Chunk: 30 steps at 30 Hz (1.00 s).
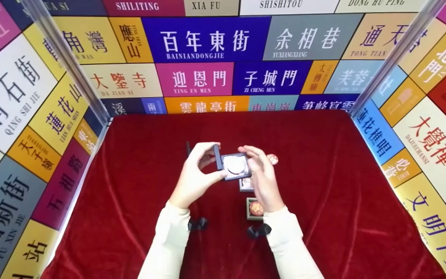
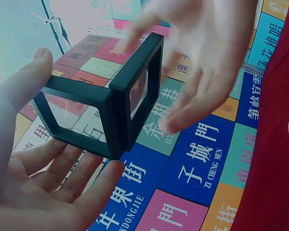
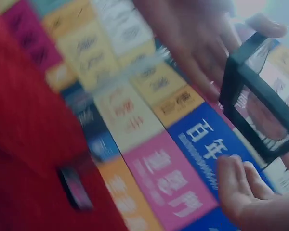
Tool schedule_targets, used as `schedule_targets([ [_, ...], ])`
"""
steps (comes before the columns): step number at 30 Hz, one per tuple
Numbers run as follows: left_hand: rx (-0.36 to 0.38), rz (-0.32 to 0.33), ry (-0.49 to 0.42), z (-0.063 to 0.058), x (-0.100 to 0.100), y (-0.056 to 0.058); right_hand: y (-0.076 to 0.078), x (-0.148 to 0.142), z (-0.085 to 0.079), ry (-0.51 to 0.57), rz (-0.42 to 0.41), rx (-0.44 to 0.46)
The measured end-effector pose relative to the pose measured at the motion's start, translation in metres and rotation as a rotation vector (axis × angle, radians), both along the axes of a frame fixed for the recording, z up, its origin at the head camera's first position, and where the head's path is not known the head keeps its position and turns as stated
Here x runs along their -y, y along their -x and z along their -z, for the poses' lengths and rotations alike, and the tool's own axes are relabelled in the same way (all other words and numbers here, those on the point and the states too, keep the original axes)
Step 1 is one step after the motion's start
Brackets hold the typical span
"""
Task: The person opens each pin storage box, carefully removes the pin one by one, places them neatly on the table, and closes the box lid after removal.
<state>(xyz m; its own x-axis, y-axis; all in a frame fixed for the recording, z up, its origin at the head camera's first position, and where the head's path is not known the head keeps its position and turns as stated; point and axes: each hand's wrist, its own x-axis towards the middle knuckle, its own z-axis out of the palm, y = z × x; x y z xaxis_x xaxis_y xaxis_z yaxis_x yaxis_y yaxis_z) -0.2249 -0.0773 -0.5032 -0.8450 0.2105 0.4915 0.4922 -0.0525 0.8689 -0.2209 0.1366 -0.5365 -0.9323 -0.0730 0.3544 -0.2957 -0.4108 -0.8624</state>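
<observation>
My left hand (image 1: 196, 176) holds a small black hinged display frame (image 2: 77, 89), thumb on one edge and fingers under the other. Its two halves are spread apart at the hinge, each with a clear window. A pale round disc (image 1: 235, 164) shows in the right half in the head view, and looks brownish through the window in the wrist views. My right hand (image 1: 263, 178) is beside that half, its fingers loosely extended and apart from the frame in the left wrist view.
On the red cloth (image 1: 323, 155) stand a green box (image 1: 249, 216) with a red round piece in it, and a grey box (image 1: 246, 190) partly hidden under the held frame. A red-and-white disc (image 1: 272, 159) lies beyond my right hand. Another dark frame (image 1: 188, 148) stands behind my left hand.
</observation>
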Motion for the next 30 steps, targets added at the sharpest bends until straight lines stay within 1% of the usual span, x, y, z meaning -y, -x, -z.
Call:
schedule_targets([
  [2, -0.002, -0.001, -0.001, 0.000, 0.001, 0.000, -0.001, -0.002, -0.005, -0.225, 0.096, -0.068],
  [3, 0.000, -0.004, -0.003, 0.000, 0.000, 0.000, -0.002, -0.002, -0.008, -0.327, 0.129, -0.085],
  [5, -0.001, -0.007, -0.002, 0.001, 0.001, 0.000, -0.003, -0.002, -0.010, -0.475, 0.169, -0.101],
  [6, -0.002, -0.010, 0.003, 0.001, 0.001, 0.000, -0.003, -0.002, -0.011, -0.520, 0.176, -0.102],
  [8, -0.001, -0.016, 0.012, 0.002, 0.001, 0.000, -0.004, -0.001, -0.012, -0.559, 0.181, -0.101],
  [12, 0.002, -0.034, 0.037, 0.006, 0.000, 0.000, -0.005, 0.000, -0.012, -0.593, 0.193, -0.112],
  [15, 0.005, -0.035, 0.054, 0.009, 0.000, 0.000, -0.003, -0.001, -0.012, -0.643, 0.225, -0.137],
  [17, 0.007, -0.032, 0.068, 0.010, -0.001, 0.000, -0.001, -0.003, -0.013, -0.690, 0.270, -0.167],
  [19, 0.007, -0.029, 0.081, 0.012, -0.001, 0.001, 0.001, -0.007, -0.016, -0.730, 0.332, -0.204],
  [22, 0.009, -0.032, 0.075, 0.013, 0.000, 0.001, 0.005, -0.015, -0.024, -0.742, 0.421, -0.249],
  [26, 0.014, -0.056, 0.055, 0.013, 0.001, 0.000, 0.015, -0.032, -0.034, -0.719, 0.478, -0.280],
  [28, 0.021, -0.070, 0.056, 0.014, 0.002, 0.000, 0.022, -0.043, -0.037, -0.745, 0.505, -0.288],
  [30, 0.030, -0.079, 0.059, 0.015, 0.002, 0.000, 0.030, -0.058, -0.037, -0.798, 0.536, -0.295],
])
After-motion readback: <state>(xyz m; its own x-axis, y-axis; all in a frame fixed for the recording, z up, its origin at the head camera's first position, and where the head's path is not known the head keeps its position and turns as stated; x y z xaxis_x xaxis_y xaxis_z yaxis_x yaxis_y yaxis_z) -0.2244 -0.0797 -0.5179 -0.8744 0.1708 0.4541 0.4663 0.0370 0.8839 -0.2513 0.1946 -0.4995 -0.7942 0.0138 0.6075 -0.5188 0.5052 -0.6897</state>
